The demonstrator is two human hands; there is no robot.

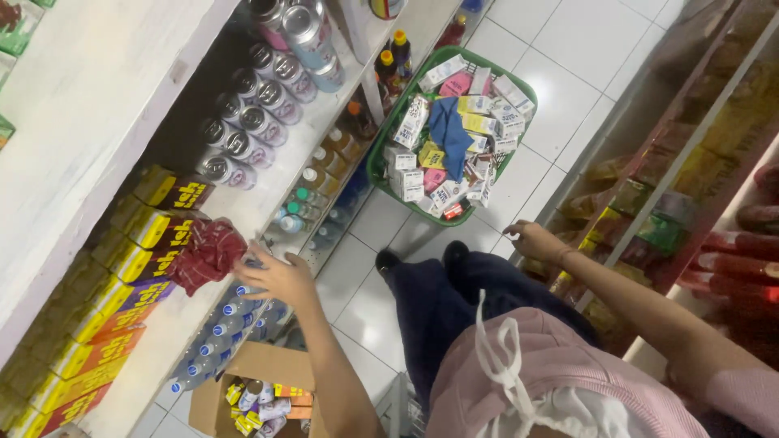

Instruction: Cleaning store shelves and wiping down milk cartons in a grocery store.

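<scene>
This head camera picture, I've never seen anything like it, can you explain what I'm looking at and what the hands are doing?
The camera sits on a person's head and looks down, so you see their own arms and legs in a shop aisle. The left hand reaches to a white shelf and touches a red checked cloth, beside yellow and dark drink cartons and rows of cans. The right hand rests at the edge of the opposite shelf and holds nothing that shows. On the tiled floor stand a green basket full of small boxes and an open cardboard box.
</scene>
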